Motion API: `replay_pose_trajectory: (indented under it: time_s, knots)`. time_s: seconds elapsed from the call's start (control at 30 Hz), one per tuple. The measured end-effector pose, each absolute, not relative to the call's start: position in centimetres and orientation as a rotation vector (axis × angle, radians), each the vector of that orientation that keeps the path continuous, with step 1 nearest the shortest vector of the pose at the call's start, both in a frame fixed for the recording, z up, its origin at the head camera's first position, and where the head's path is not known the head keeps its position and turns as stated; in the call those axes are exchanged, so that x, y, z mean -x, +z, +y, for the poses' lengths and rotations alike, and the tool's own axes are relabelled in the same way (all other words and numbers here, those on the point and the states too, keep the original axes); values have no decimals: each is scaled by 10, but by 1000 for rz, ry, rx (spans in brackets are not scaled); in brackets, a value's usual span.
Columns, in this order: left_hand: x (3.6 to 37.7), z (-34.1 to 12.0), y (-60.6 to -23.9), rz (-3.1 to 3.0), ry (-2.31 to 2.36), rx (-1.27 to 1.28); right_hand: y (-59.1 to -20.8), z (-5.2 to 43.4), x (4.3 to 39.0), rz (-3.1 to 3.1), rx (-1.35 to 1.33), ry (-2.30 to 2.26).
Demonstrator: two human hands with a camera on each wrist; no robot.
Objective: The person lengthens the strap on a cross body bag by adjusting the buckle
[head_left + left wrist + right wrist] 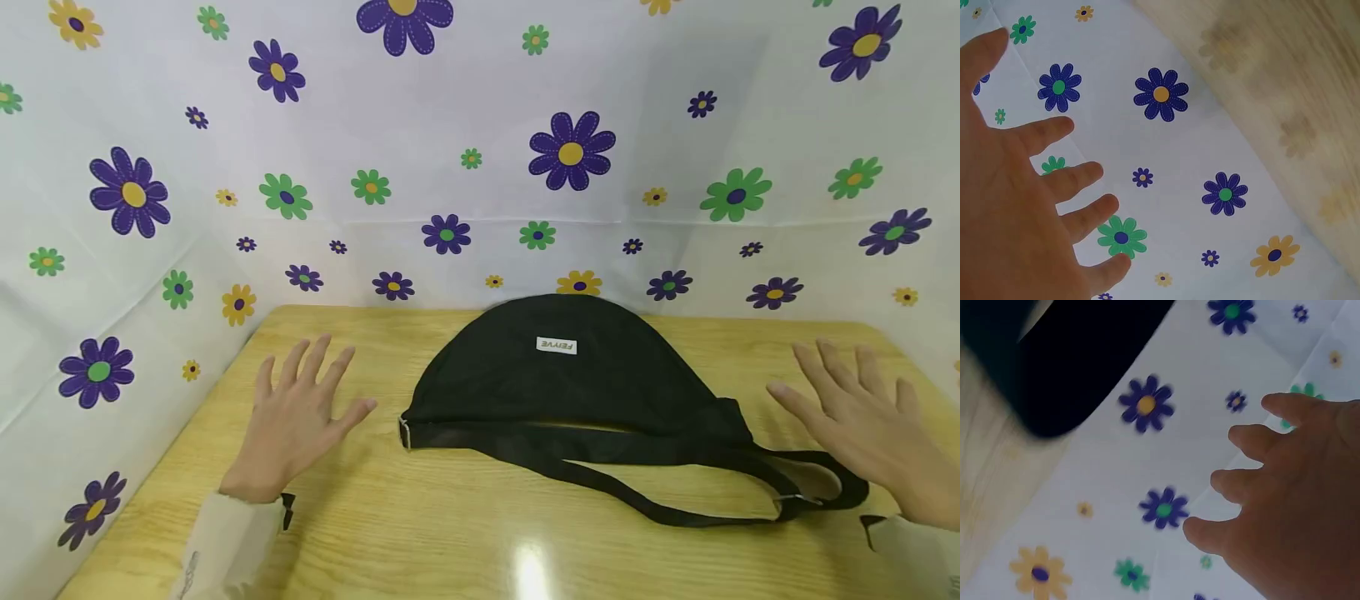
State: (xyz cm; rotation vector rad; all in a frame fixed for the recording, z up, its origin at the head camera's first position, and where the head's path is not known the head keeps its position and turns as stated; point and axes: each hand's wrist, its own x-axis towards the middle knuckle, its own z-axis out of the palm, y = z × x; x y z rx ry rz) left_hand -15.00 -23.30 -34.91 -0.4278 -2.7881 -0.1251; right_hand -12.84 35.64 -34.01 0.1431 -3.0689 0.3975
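A black half-moon bag [555, 375] lies flat on the table with its curved side away from me. Its white label [557, 345] reads upside down. From its straight edge runs a black strap [622, 496], looping to the right through a metal slider. Left of the bag, my left hand [296, 425] is spread, palm down, holding nothing. My right hand [877, 425] spreads its fingers beside the strap's looped end, also holding nothing. In the right wrist view, part of something black [1085, 356] shows near that hand.
The wooden table [390, 533] ends at the back against a white cloth [487, 100] printed with flowers. The same cloth rises along the left and right sides.
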Motion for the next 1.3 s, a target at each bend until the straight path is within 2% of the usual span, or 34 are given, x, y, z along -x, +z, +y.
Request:
replay_pose_trajectory:
  time_s: [0.2, 0.53, 0.9, 1.3]
  knots:
    - [151, -230, -349, -2842, -145, 516, -326, 315, 138, -2954, -393, 572]
    - [156, -220, -355, -2946, -677, 573, -320, 251, 149, -2749, -753, 690]
    - [162, -216, -361, -2918, -973, 626, -313, 201, 159, -2742, -872, 892]
    - [162, -215, -361, -2956, -1221, 583, -317, 166, 168, -2846, -982, 871]
